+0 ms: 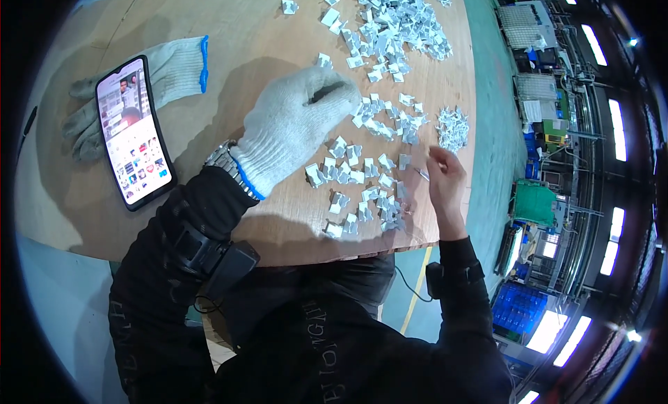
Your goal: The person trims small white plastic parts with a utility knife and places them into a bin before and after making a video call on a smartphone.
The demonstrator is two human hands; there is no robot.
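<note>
My left hand (296,119) wears a white knit glove with a blue cuff edge. It is closed over the table, its fingertips beside a cluster of small folded metal brackets (379,125); whatever is inside the fingers is hidden. Bare and curled, my right hand (447,178) hovers at the right side of the table. Its thumb and fingers are pinched together, and a tiny shiny sliver (423,173) shows next to them; I cannot tell whether it is held. More metal brackets (348,171) are spread in loose groups between the hands and the table's near edge.
A big heap of brackets (403,21) covers the far part of the wooden table (278,230). A smaller pile of thin metal pieces (452,129) lies near the right edge. At left, a lit phone (132,132) rests on a second glove (177,66). A pen (28,129) lies further left.
</note>
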